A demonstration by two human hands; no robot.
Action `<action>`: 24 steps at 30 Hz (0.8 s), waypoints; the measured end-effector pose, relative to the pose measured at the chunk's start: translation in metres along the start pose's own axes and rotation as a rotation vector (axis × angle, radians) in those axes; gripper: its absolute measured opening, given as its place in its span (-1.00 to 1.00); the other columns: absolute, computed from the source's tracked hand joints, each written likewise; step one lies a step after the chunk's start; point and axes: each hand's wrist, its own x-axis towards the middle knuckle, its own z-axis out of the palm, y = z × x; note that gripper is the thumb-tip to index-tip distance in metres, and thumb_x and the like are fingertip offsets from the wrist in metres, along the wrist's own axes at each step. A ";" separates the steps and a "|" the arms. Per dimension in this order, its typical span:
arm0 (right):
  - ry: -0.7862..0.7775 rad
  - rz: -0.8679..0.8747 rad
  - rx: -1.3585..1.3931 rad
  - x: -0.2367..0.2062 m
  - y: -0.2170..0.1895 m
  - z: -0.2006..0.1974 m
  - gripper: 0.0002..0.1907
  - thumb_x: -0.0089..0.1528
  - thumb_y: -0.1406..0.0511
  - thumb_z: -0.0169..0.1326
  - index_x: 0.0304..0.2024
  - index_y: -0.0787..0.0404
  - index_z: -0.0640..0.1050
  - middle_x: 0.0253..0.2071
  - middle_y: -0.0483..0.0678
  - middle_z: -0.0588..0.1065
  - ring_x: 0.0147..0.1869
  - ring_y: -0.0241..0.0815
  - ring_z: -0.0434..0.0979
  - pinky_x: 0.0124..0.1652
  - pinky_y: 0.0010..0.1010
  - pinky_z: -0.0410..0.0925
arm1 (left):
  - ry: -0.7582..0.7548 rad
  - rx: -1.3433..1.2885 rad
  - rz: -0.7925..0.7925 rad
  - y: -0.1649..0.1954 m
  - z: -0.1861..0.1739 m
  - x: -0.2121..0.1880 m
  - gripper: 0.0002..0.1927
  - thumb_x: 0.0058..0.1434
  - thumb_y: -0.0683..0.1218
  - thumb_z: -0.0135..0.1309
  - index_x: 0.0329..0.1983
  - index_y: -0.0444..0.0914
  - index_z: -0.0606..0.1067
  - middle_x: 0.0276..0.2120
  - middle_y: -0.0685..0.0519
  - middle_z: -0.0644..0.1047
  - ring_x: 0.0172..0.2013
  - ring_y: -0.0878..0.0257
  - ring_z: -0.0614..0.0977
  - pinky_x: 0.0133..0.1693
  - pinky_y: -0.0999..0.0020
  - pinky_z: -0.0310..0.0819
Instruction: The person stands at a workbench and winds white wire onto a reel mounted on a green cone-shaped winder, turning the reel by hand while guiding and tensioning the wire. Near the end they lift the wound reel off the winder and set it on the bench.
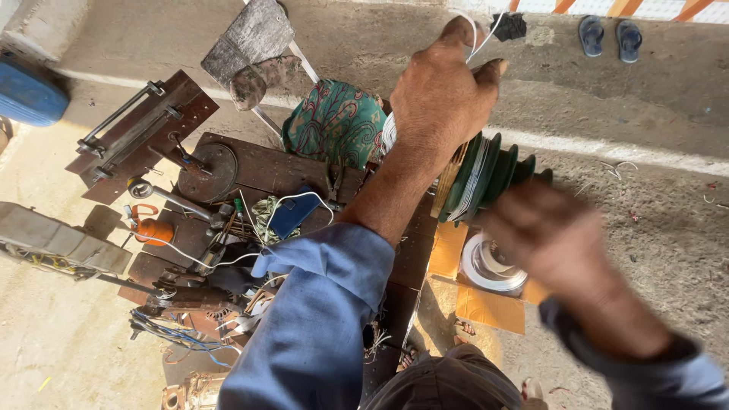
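Head view: both hands at a stepped green spool, thin white wire in the left.

The left hand is raised at 12 o'clock, its fingers pinched shut on the white wire, which loops up over the fingertips. The green spool lies just below that hand, toward 5 o'clock from it, its long axis running roughly 8 to 2 o'clock. The right hand sits at 4 o'clock, touching or just beside the spool's lower edge; motion blur hides its grip, so its state cannot be told. A wire coil rests on an orange sheet beneath.
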 end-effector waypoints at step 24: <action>-0.041 0.043 0.256 -0.017 -0.053 0.020 -0.91 0.13 0.27 0.24 -0.34 0.14 0.64 -0.49 -0.10 0.48 -0.40 -0.25 0.50 -0.38 -0.38 0.47 | -0.027 -0.020 -0.040 -0.001 0.004 0.002 -0.57 0.18 0.11 0.25 0.04 -0.14 0.49 -0.25 -0.02 0.70 -0.28 0.15 0.78 -0.26 0.13 0.69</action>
